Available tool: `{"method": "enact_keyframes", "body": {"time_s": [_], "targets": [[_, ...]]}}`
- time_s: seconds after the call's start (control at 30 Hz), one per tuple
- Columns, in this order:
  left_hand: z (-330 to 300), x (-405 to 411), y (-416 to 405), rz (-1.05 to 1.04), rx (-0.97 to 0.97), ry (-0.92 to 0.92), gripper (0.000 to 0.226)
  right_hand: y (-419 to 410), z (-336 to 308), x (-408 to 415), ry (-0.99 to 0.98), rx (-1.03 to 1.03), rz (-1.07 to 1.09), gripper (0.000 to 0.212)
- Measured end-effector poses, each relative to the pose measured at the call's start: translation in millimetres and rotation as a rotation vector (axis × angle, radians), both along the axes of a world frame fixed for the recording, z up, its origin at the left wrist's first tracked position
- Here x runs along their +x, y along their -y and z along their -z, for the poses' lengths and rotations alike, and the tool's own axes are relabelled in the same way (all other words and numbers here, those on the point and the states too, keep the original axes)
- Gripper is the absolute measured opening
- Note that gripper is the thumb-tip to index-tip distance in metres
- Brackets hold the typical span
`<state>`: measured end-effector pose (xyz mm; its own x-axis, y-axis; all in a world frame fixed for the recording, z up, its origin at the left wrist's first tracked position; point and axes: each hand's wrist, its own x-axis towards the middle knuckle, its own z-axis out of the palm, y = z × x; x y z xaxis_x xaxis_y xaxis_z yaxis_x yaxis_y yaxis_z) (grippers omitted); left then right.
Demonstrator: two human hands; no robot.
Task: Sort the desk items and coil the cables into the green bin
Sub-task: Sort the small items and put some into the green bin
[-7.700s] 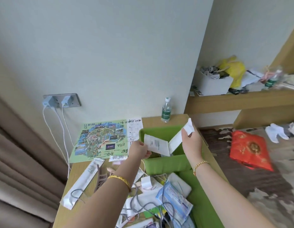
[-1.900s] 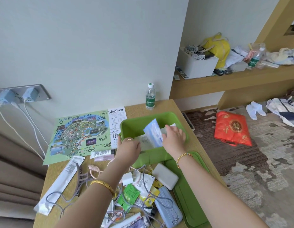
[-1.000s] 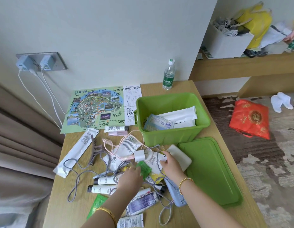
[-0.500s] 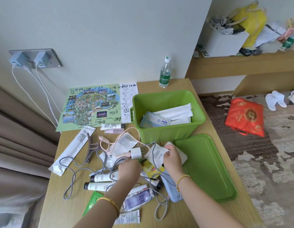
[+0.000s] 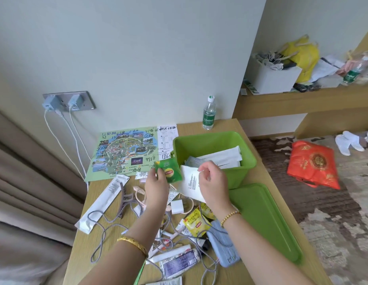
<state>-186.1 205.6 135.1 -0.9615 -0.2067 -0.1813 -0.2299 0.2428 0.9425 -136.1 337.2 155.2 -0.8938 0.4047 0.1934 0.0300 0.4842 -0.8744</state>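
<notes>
Left hand [image 5: 156,186]: raised above the light wooden desk [image 5: 109,239], thumb and fingers pinching a green foil tea sachet [image 5: 168,170] by its lower left edge. Sachet tilted, just beside the near left corner of the green plastic bin [image 5: 243,173].

Right hand [image 5: 213,182]: fingers curled, thumb and forefinger clamped on the top edge of a white printed paper packet [image 5: 190,183], held just in front of the bin's near wall.

Bin: upright at the back right of the desk, containing long white paper sleeves [image 5: 222,155] and a pale blue packet, partly hidden. Flat green plastic lid [image 5: 263,219] lying on the desk, near side of the bin.

On the desk below the hands: tangled grey cable [image 5: 102,229], white charger plug [image 5: 178,206], yellow tea sachet [image 5: 195,223], pale blue power bank [image 5: 224,245], grey hair claw [image 5: 124,199], long white sleeve [image 5: 102,202]. Colourful paper map [image 5: 125,153] against the wall; clear water bottle [image 5: 209,114] behind the bin.
</notes>
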Motion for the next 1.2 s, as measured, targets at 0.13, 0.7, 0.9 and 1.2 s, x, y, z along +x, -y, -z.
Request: {"method": "enact_keyframes", "body": {"time_s": [0.13,0.7,0.9,1.2], "targets": [[-29.3,-29.4,-22.2,0.169,0.032,0.025,0.018,-22.6,-25.7,-18.9,-0.143,-0.257,0.159,0.032],[20.4,-18.5,3.5,0.325,-0.464,0.004,0.024,-35.6,28.8,-5.8,0.179,0.392,0.022,0.02],[60.2,17.5,15.8,0.679,-0.689,0.102,0.035,7.7,73.3,18.4,0.31,0.509,-0.348,0.025],[98.1,63.4,7.8,1.194,-1.156,0.073,0.026,-2.5,128.1,44.9,0.669,0.843,-0.431,0.04]]}}
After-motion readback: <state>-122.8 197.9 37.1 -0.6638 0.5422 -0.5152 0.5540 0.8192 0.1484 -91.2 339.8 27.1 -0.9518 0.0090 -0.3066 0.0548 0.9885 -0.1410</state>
